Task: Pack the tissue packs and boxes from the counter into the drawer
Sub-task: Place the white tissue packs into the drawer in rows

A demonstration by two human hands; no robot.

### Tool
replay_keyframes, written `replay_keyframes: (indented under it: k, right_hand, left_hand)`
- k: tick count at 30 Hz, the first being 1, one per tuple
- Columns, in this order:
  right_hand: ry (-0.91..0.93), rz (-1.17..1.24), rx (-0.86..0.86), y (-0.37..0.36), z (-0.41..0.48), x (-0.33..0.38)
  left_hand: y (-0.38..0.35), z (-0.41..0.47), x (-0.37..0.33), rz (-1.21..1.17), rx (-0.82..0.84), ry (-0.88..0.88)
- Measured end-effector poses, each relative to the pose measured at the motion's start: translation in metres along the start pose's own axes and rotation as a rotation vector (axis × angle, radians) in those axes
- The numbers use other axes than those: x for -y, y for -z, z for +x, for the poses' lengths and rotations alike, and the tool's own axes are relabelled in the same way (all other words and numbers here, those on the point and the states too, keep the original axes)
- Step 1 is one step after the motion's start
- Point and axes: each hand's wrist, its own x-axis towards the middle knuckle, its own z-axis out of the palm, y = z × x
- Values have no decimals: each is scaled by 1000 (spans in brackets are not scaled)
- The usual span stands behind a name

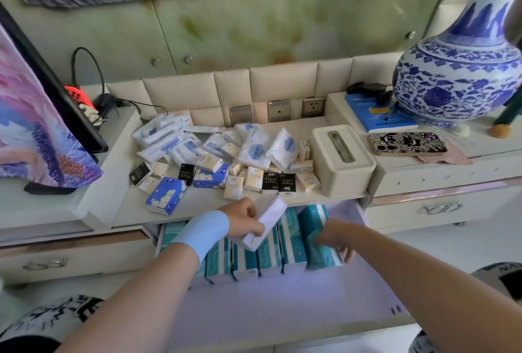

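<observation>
The open drawer (282, 304) below the counter holds a row of several teal-and-white tissue packs (271, 256) standing along its back. My left hand (243, 220), with a blue wristband, grips a white tissue pack (268, 215) tilted above that row. My right hand (333, 239) rests on the rightmost teal pack (316, 225), fingers curled over its side. On the counter (135, 211) lies a heap of small tissue packs (226, 152): white-blue ones, cream, black, and blue floral packs (165, 194). A cream tissue box (343, 160) stands to their right.
A large blue-and-white vase (463, 76) stands at the right on a raised ledge, beside a blue booklet (378, 115) and a patterned phone (406, 143). A screen draped in colourful cloth (36, 132) fills the left. Closed drawers (440, 208) flank the open one.
</observation>
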Motion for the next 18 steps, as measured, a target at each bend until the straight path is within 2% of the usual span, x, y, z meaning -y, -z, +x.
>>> replay_keyframes:
  k: [3, 6, 10, 12, 13, 16, 18]
  right_hand:
    - [119, -40, 9, -9, 8, 10]
    - [146, -119, -33, -15, 22, 12]
    - [174, -144, -116, -4, -9, 16]
    - [267, -287, -150, 8, -22, 25]
    - [285, -268, -122, 12, -31, 30]
    - [417, 128, -191, 25, -33, 27]
    - [526, 302, -189, 36, -44, 15]
  left_hand:
    - [-4, 0, -4, 14, 16, -13]
    - [-7, -1, -9, 28, 19, -38]
    - [-8, -5, -16, 71, -25, -118]
    - [-8, -8, -22, 85, -45, -172]
    - [-9, -9, -27, 88, -58, -204]
    - [-11, -14, -45, 101, -110, -322]
    - [-13, -17, -58, 134, -135, -377]
